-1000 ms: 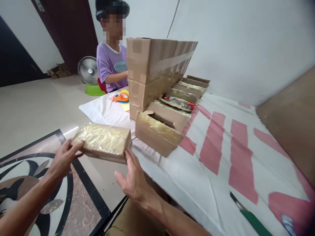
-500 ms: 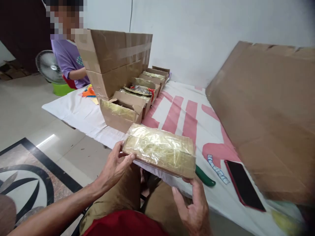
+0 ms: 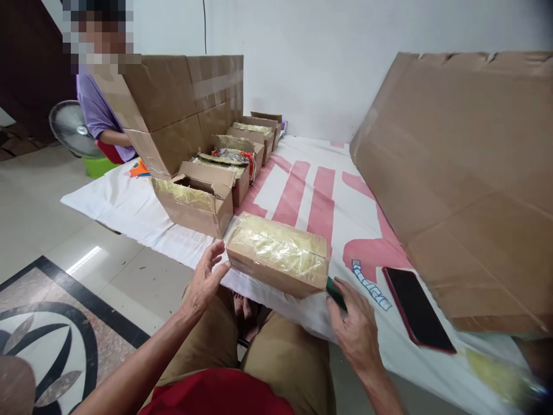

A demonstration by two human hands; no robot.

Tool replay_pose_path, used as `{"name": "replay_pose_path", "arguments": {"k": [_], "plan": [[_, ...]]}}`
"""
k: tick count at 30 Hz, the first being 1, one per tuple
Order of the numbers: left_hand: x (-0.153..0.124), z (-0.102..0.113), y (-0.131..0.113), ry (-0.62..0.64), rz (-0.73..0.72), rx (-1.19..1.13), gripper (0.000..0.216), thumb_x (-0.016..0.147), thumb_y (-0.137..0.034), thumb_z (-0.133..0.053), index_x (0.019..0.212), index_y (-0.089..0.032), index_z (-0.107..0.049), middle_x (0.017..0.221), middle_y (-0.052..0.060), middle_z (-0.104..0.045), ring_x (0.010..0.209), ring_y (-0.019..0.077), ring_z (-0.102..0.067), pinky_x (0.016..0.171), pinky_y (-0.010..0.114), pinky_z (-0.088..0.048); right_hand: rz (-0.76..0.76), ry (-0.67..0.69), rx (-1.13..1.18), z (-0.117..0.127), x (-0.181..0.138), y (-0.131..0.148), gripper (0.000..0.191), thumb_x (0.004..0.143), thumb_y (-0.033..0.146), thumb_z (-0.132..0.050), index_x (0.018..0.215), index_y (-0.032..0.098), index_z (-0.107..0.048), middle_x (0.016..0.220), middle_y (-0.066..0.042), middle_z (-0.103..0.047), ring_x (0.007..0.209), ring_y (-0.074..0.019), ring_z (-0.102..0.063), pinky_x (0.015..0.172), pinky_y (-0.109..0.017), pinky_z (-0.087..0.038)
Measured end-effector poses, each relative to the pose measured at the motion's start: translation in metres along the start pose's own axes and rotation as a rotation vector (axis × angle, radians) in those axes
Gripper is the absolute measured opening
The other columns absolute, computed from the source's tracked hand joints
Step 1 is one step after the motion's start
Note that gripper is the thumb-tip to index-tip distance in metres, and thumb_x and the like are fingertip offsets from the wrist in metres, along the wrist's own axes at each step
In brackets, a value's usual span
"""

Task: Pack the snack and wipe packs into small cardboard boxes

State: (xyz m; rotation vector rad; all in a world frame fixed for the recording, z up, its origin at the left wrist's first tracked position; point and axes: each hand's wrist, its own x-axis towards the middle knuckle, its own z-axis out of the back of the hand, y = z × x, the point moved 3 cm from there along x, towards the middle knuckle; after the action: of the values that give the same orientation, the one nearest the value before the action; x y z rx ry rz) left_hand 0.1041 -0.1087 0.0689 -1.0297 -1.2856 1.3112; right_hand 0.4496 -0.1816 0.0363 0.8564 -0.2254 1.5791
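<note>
At the table's edge, my left hand (image 3: 205, 282) stands open and holds nothing, fingers loosely curled at the near end of a taped box (image 3: 272, 259); whether a fingertip meets the cardboard, I cannot tell. My right hand (image 3: 354, 328), at the opposite end, has thumb and fingers narrowed about a green handle (image 3: 336, 295); how firm that hold is does not show, and whatever lies beyond the handle is hidden behind the box.

The box rests on the cloth (image 3: 108, 199) in front of me, shut, with shiny tape (image 3: 268, 239) across its top. No flap is up and I see no cut, so by my judgement opening has not begun on this one.

Just beyond it, an open box (image 3: 196, 210) stands with its flaps raised, and more open boxes (image 3: 270, 135) run in a row toward the wall. A red packet (image 3: 237, 155) shows in that row; those appear done as far as opening goes. Behind them rises a stack (image 3: 173, 92) of boxes, their tops out of my view. A phone (image 3: 419, 308) lies to my right, below a large carton (image 3: 470, 190); a co-worker's purple sleeve (image 3: 97, 104) shows past the stack.
</note>
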Motion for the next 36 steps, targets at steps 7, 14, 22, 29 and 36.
{"name": "replay_pose_path", "arguments": {"k": [7,14,22,29,36], "plan": [[0.013,-0.024,-0.018,-0.008,-0.048,0.005,0.053,0.093,-0.058,-0.058,0.130,-0.020,-0.066,0.131,0.010,-0.072,0.134,0.0315,-0.059,0.113,0.044,-0.048,0.051,0.223,-0.326,-0.026,0.007,-0.023,0.033,0.100,0.029,-0.048,0.124,0.016,-0.066,0.114,-0.015,-0.076,0.100,-0.0322,-0.068,0.081,-0.044,-0.050],[0.007,-0.026,-0.026,0.009,-0.030,0.019,0.042,0.096,-0.051,-0.054,0.121,-0.021,-0.069,0.120,0.007,-0.073,0.120,0.0288,-0.062,0.105,0.040,-0.048,-0.029,0.230,-0.206,-0.011,0.009,-0.037,0.037,0.101,0.031,-0.041,0.125,0.017,-0.067,0.112,-0.015,-0.076,0.102,-0.0316,-0.068,0.091,-0.047,-0.054],[0.020,-0.023,-0.006,0.017,-0.054,-0.236,0.054,0.085,-0.043,-0.073,0.133,-0.022,-0.063,0.138,0.010,-0.067,0.131,0.0308,-0.060,0.109,0.043,-0.047,-0.511,0.228,0.125,0.055,0.023,-0.035,0.052,0.095,0.060,-0.045,0.114,0.020,-0.073,0.093,-0.010,-0.080,0.082,-0.0282,-0.076,0.077,-0.040,-0.063],[0.060,-0.032,-0.010,0.176,-0.200,-0.362,0.050,0.081,-0.038,-0.072,0.129,-0.025,-0.071,0.156,0.008,-0.057,0.150,0.0342,-0.046,0.125,0.047,-0.034,-0.457,0.236,0.185,0.090,0.075,0.016,0.051,0.088,0.066,-0.057,0.107,0.022,-0.075,0.073,-0.003,-0.078,0.061,-0.0228,-0.072,0.062,-0.033,-0.061],[0.075,-0.043,-0.013,0.247,-0.111,-0.326,0.049,0.068,-0.027,-0.068,0.115,-0.021,-0.075,0.151,0.009,-0.061,0.151,0.0381,-0.043,0.127,0.051,-0.027,0.017,0.363,0.093,0.074,0.129,0.080,0.037,0.103,0.050,-0.049,0.111,0.024,-0.074,0.095,-0.005,-0.081,0.080,-0.0227,-0.077,0.074,-0.031,-0.060]]}}
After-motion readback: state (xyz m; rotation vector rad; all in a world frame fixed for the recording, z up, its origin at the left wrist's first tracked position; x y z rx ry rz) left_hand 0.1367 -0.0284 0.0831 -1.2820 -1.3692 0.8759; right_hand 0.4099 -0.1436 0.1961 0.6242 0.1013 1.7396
